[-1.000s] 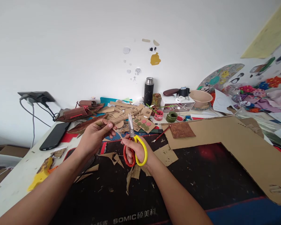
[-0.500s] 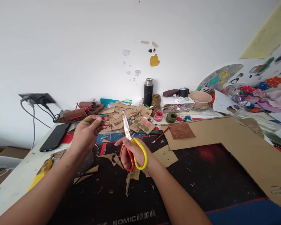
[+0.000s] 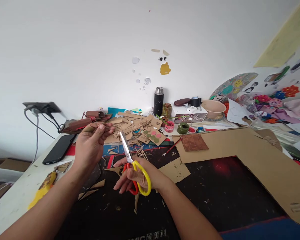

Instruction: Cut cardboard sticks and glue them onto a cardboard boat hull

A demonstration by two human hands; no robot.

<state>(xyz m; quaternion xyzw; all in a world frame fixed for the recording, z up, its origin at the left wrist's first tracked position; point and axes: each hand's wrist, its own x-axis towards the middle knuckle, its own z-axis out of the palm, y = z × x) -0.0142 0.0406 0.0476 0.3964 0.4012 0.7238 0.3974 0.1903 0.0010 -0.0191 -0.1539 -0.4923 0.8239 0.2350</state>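
Note:
My right hand [image 3: 142, 173] holds a pair of scissors [image 3: 127, 148] by its red and yellow handles. The blades are together and point up and to the left. My left hand [image 3: 91, 143] is raised, thumb and fingertips pinched on a thin brown cardboard strip [image 3: 117, 127] whose far end blends into the scraps behind. The scissor tip sits just right of and below those fingertips. Behind both hands lies a heap of cardboard scraps [image 3: 130, 121]. Thin cut slivers [image 3: 141, 153] are scattered in front of the heap.
A large cardboard frame [image 3: 222, 143] bears a brown painted square [image 3: 195, 142] on the right. Paint jars [image 3: 183, 128], a black flask [image 3: 158, 103] and a bowl [image 3: 213, 108] stand along the wall. A phone [image 3: 58, 149] lies left, on the white table; a black mat [image 3: 202, 200] covers the front.
My right hand and the scissors have moved left and down, and the blades have closed together. Thin slivers now show on the mat behind them. My left hand stays nearly in place.

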